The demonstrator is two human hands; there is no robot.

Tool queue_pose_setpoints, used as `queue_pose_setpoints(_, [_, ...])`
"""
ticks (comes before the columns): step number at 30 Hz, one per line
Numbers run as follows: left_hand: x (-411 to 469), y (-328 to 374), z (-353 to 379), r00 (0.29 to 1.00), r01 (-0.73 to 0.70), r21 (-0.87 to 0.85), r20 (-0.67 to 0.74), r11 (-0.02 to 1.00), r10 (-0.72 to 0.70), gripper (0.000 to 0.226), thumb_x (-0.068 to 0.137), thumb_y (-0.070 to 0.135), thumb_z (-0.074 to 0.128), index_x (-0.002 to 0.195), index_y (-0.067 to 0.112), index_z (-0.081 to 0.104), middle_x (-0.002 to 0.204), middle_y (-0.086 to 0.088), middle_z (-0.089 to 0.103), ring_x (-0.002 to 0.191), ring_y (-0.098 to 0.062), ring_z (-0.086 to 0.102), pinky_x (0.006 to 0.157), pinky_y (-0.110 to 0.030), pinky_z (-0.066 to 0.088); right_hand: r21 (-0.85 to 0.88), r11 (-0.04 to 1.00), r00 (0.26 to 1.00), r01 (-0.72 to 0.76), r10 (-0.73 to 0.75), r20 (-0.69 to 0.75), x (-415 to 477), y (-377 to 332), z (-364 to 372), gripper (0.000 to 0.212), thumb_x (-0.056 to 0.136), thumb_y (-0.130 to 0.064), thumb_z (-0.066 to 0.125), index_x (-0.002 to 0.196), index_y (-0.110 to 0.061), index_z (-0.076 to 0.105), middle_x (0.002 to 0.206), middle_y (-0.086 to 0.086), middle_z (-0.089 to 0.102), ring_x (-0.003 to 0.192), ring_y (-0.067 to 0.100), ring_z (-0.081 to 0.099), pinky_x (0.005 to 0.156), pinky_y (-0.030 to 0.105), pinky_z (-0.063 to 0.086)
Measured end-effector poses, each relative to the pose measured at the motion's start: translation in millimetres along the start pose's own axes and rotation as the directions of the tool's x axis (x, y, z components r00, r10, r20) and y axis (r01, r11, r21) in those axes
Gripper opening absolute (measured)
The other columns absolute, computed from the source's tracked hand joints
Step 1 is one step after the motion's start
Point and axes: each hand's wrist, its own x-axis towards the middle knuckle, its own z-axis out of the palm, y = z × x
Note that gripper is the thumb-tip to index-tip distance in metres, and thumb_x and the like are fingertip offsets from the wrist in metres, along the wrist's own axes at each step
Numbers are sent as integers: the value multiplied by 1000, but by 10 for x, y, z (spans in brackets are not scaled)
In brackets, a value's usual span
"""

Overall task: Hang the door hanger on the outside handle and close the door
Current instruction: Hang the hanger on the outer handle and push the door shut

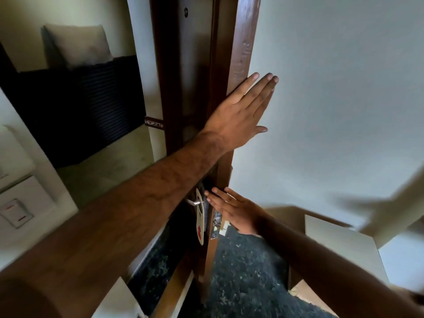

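The door hanger (200,218) hangs on the metal handle (193,201) of the door (238,53), the lever passing through the hole near its top. It is a pale card seen almost edge-on, with a red mark low on its face, and its lower end drops well below the handle.

Just to the right of the hanger, the right hand (236,211) lies flat with its fingers stretched out and close together, gripping nothing. Its fingertips reach the door's edge level with the handle, very near the top of the hanger; whether they touch the card cannot be told. Directly below those fingers, the metal latch plate (216,222) shows on the door's edge.

Well above the hanger, the left hand (241,115) is also flat and empty, fingers straight and together, the thumb held apart. It lies across the brown edge of the door, fingertips pointing up and right over the white wall (344,99). Its forearm crosses in front of the door just above the handle.

Below the hanger lies dark speckled floor (247,271). Far left of the door, white wall switches (16,212) sit on a panel.
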Motion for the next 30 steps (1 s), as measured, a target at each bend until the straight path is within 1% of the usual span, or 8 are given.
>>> queue_pose_setpoints(4, [-245, -214, -26, 1000, 3, 69, 17, 998, -4, 86, 99, 61, 25, 156, -3, 18, 165, -15, 17, 154, -27, 15, 124, -47, 4, -1, 997, 997, 76, -76, 5, 239, -128, -60, 69, 96, -13, 8, 163, 2, 6, 174, 18, -3, 161, 32, -6, 129, 46, -10])
queue_pose_setpoints(10, [-649, -538, -80, 998, 27, 99, 59, 995, -32, 82, 101, 57, 26, 156, -2, 16, 166, -15, 15, 154, -28, 13, 124, -48, 4, -23, 992, 993, 121, -121, 18, 585, -359, -185, 82, 96, -15, 51, 164, -2, 8, 174, 15, 0, 162, 29, -5, 130, 45, 3])
queue_pose_setpoints(15, [-971, -667, -34, 993, 13, 127, 114, 992, -28, 61, 106, 28, 20, 155, -7, 16, 164, -22, 14, 153, -35, 14, 124, -52, 7, 67, 978, 979, 200, -201, 18, 680, -475, -179, 59, 86, -14, 52, 144, -4, 50, 156, 19, 48, 151, 37, 34, 128, 51, 19])
queue_pose_setpoints(20, [-1199, -539, 70, 927, -61, 236, 374, 970, -33, 61, 104, 30, 25, 153, -6, 26, 161, -25, 23, 150, -39, 23, 123, -51, 13, 253, 957, 989, -143, 132, 61, 1068, -401, -185, 69, 61, -20, 87, 123, 2, 67, 125, 19, 67, 118, 37, 63, 108, 44, 51])
queue_pose_setpoints(22, [-1231, -604, 110, 874, 25, 272, 461, 962, -153, 69, 99, 38, 35, 153, -5, 29, 161, -25, 22, 150, -40, 21, 122, -54, 10, 375, 888, 964, -267, 250, 95, 1270, -300, -116, 85, 64, -13, 88, 140, 4, 56, 139, 22, 61, 130, 38, 58, 113, 42, 48])
queue_pose_setpoints(24, [-1294, -669, 170, 834, 62, 320, 504, 945, -226, 73, 96, 40, 41, 152, -6, 29, 161, -27, 20, 150, -42, 18, 121, -58, 10, 406, 879, 966, -251, 202, 160, 1433, -235, -1, 95, 79, -11, 82, 159, 0, 32, 165, 20, 35, 154, 35, 33, 127, 40, 28])
queue_pose_setpoints(26, [-1340, -729, 254, 802, 70, 372, 531, 926, -274, 73, 95, 36, 34, 152, -8, 25, 162, -29, 16, 150, -44, 14, 121, -58, 10, 435, 882, 976, -181, 105, 193, 1571, -221, 144, 92, 91, -17, 73, 163, -4, 18, 172, 16, 18, 160, 29, 17, 129, 36, 13])
queue_pose_setpoints(30, [-1454, -932, 484, 727, 87, 449, 582, 889, -364, 72, 96, 33, 25, 154, -9, 17, 163, -29, 8, 152, -42, 6, 123, -54, 3, 499, 861, 981, -102, 3, 194, 1937, -284, 371, 72, 105, -32, 52, 163, -4, 20, 172, 16, 17, 161, 28, 14, 130, 35, 10])
